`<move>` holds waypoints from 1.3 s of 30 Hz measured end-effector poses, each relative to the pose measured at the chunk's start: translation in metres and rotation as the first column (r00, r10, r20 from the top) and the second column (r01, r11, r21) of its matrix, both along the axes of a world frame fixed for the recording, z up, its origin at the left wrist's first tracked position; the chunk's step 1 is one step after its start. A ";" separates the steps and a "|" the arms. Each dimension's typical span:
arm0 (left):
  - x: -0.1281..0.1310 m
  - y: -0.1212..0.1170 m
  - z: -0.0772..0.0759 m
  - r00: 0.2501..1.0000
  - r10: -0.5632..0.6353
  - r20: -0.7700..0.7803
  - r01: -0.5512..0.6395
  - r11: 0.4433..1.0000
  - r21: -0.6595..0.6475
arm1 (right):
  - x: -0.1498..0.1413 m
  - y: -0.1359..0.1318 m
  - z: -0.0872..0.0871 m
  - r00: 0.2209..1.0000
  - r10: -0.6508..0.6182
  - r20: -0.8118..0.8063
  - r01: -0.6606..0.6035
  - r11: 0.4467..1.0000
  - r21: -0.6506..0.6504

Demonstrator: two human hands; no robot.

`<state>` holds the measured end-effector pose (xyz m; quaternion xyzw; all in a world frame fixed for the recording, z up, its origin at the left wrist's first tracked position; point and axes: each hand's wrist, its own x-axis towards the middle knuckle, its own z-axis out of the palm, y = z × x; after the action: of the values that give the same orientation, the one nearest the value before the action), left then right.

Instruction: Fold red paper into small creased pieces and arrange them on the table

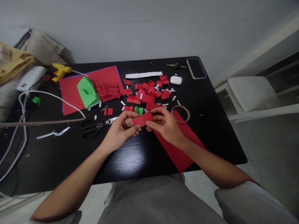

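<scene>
Between my two hands is a small rectangle of red paper (143, 119), held a little above the black table. My left hand (121, 127) pinches its left end, thumb in front and fingers behind. At the other end, my right hand (164, 124) grips it the same way. A long red paper sheet (178, 149) lies partly under my right hand and forearm. Black-handled scissors (94, 127) rest just left of my left hand, their blades partly hidden by it. Beyond my hands spreads a pile of folded red paper pieces (148, 93), with a few green pieces (138, 110) nearer me.
Red sheets (72, 104) at left bear a green paper stack (87, 93). A yellow glue gun (61, 71), white cable (24, 130) and white box (32, 79) are further left. At right are a tape ring (188, 115), white earbud case (176, 80), keys (177, 65) and phone (196, 68).
</scene>
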<state>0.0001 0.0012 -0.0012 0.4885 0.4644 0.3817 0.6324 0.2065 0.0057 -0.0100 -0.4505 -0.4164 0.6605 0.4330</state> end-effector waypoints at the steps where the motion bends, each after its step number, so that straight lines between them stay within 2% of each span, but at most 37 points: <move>1: 0.000 0.000 0.000 1.000 -0.001 0.006 0.001 1.000 0.003 | 0.000 0.000 0.000 1.000 0.009 -0.002 -0.009 1.000 -0.016; 8: -0.001 -0.002 -0.002 0.998 -0.037 0.048 0.037 0.999 0.016 | 0.000 -0.001 -0.002 0.998 0.059 -0.021 -0.061 0.995 -0.076; 21: -0.002 -0.001 0.003 0.999 -0.023 -0.037 0.026 0.997 0.076 | -0.001 -0.002 0.001 0.999 -0.027 -0.020 0.027 1.000 -0.010; 30: -0.002 -0.002 0.001 0.999 -0.040 -0.035 0.042 0.997 0.067 | -0.001 -0.003 0.001 0.998 0.052 -0.024 -0.053 0.997 -0.051; 39: -0.001 -0.002 0.002 0.998 -0.023 -0.063 0.029 0.995 0.092 | -0.001 -0.003 0.000 0.999 0.019 -0.036 -0.021 0.999 -0.037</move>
<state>-0.0014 -0.0007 0.0012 0.5349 0.4591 0.3793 0.5994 0.2055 0.0024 -0.0103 -0.4423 -0.4008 0.6803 0.4254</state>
